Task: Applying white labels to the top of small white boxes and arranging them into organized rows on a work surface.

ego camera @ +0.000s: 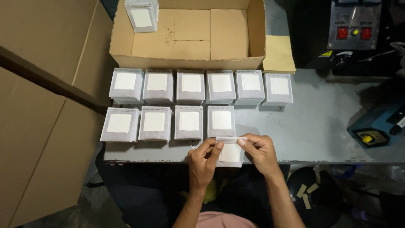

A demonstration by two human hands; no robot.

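Head view, looking down on a grey table (320, 126). The left hand (202, 162) and the right hand (260, 153) together hold one small white packet (230, 153) at the table's near edge, just below the front row. Both hands are closed in a pinch, fingertips on the packet's upper corners, left at its left, right at its right. Ten like packets lie flat in two rows, six behind (192, 86) and four in front (189, 121). An open cardboard box (192, 57) stands behind them, one packet (142, 17) in its far-left corner. A blue device (377, 124) sits at the right.
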